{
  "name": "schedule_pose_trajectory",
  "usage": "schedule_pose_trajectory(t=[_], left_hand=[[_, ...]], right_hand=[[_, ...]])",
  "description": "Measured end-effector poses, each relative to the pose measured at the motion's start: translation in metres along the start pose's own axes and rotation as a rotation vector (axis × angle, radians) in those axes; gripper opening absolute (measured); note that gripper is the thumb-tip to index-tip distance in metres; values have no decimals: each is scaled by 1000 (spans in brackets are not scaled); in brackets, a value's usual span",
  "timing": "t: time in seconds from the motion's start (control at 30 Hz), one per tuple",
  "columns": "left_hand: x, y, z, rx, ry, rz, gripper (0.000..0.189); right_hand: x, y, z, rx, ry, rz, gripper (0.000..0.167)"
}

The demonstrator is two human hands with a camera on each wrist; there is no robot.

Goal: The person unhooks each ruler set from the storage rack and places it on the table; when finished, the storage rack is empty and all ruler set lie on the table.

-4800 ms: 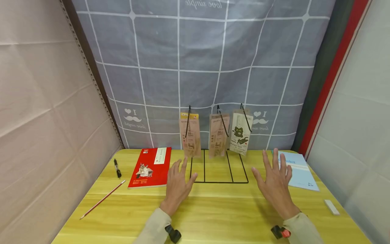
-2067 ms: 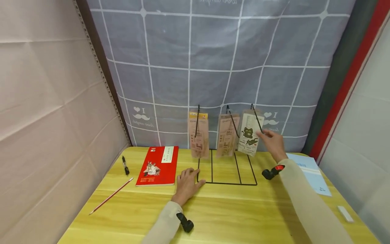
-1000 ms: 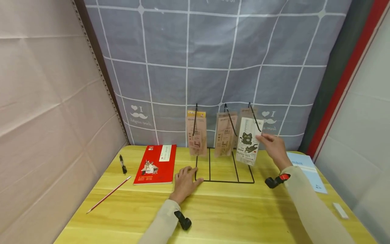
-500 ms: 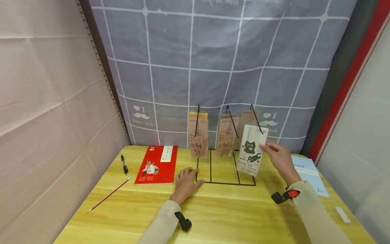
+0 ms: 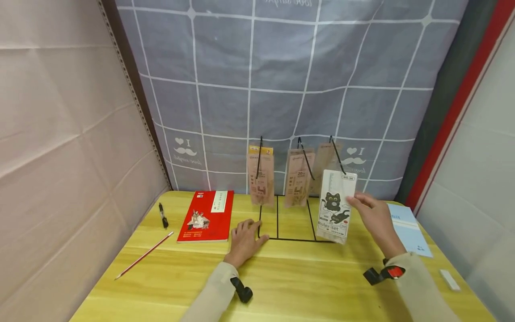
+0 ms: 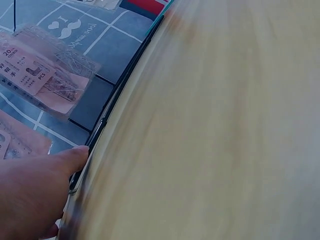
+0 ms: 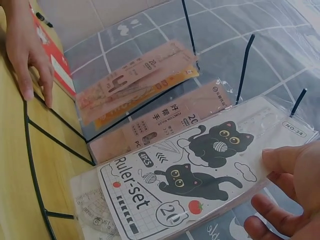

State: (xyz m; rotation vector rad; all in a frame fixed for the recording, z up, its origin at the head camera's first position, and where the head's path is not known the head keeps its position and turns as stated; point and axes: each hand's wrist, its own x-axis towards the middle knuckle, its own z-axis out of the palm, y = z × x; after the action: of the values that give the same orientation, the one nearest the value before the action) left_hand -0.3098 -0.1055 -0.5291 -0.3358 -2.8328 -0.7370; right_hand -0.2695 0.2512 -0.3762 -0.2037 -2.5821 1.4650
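My right hand (image 5: 374, 217) pinches the right edge of a flat ruler-set package (image 5: 335, 208) printed with two black cats, thumb on its front. The package hangs tilted at the tip of the right hook of a black wire display rack (image 5: 297, 239); in the right wrist view the other fingers are spread apart behind its edge. At the rack's front left corner rests my left hand (image 5: 244, 241), thumb on the front bar (image 6: 90, 145) and fingers along the left side. Pink ruler packages (image 5: 298, 179) hang on the left and middle hooks, and a paler package (image 5: 323, 158) hangs behind the cat one.
A red notebook (image 5: 205, 217) lies left of the rack, with a black pen (image 5: 162, 216) and a red-striped pencil (image 5: 144, 256) farther left. To the right are a light blue booklet (image 5: 410, 230) and a white eraser (image 5: 449, 280). A grey grid cloth (image 5: 217, 112) hangs behind the table.
My right hand went from open above the table to the cat package and drew it forward and down along its hook. My left hand came down onto the rack's corner and stayed.
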Motion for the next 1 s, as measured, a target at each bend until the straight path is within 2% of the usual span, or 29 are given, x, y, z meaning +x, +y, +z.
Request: schedule_pose_trajectory(t=[0.4,0.63,0.83,1.0], left_hand=[[2,2,1,-10,2,3,59],[0,3,1,-19,-4,-2,59],[1,3,1,-7,-1,-3,59],[1,4,0,-1,-4,-9,59]], right_hand=[[-31,3,-8,-16,-4,9,88],[-60,8,-20,-54,29,36,81],[-76,17,-44,-106,42,134,84],[-80,40,-69,-147,8,221,90]])
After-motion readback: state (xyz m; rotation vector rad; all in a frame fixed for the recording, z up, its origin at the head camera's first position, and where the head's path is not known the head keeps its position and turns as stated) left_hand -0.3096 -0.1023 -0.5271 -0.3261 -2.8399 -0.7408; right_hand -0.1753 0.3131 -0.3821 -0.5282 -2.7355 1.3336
